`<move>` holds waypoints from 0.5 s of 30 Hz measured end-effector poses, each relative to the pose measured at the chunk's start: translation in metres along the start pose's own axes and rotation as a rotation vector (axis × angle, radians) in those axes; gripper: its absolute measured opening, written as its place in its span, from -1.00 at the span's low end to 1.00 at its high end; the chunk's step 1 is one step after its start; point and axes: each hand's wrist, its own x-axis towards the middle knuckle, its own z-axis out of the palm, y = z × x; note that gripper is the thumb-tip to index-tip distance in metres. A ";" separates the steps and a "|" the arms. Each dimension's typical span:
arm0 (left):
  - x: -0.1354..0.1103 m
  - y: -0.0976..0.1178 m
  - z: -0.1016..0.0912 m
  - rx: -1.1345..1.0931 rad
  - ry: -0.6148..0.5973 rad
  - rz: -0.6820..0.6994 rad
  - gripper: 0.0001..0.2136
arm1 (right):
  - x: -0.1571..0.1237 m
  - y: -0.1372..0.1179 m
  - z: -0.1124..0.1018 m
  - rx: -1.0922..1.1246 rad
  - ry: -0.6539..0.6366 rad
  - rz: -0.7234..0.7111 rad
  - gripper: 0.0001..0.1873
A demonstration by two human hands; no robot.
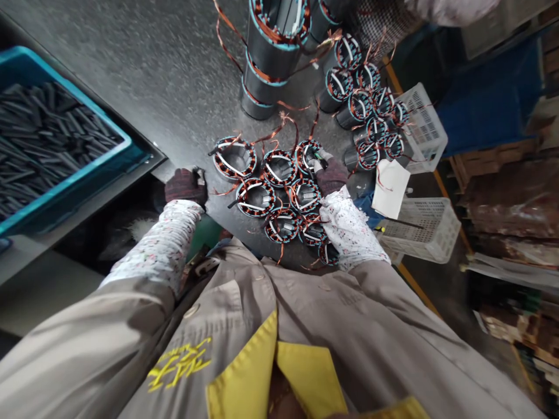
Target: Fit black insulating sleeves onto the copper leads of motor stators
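Several motor stators with copper windings, blue-green edging and white strips stand grouped on the dark worktable. My right hand [331, 174], in a dark knitted glove, is at the rim of the upper right stator [308, 156]. Its fingers are closed around something small and pale that I cannot make out. My left hand [186, 185], gloved alike, is at the table's edge, left of the stator [234, 158] with a black sleeve on its lead. Its fingers are curled, with a small greyish bit at the tips; what they hold is unclear.
A blue bin [126, 139] of dark strips stands at left. Stacked stators [264, 87] rise at the back, with more stators [360, 107] at back right. White baskets [441, 230] and a white card [392, 189] are at right. Another person's sleeve [384, 23] shows at the top.
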 end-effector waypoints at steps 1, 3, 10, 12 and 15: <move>0.000 0.000 0.000 0.002 -0.006 0.000 -0.55 | 0.000 0.001 0.001 -0.010 -0.001 -0.005 -0.47; -0.002 0.001 -0.002 0.009 -0.017 0.000 -0.54 | 0.003 0.004 0.001 -0.019 -0.011 -0.006 -0.46; -0.005 0.001 -0.003 -0.011 0.004 0.025 -0.60 | 0.002 -0.009 -0.004 0.078 0.044 0.067 -0.63; -0.003 -0.002 0.001 -0.041 0.020 0.029 -0.61 | -0.008 -0.022 -0.007 0.174 0.086 0.050 -0.65; 0.002 -0.008 0.010 -0.092 0.051 0.048 -0.62 | -0.028 -0.044 -0.010 0.257 0.055 -0.067 -0.66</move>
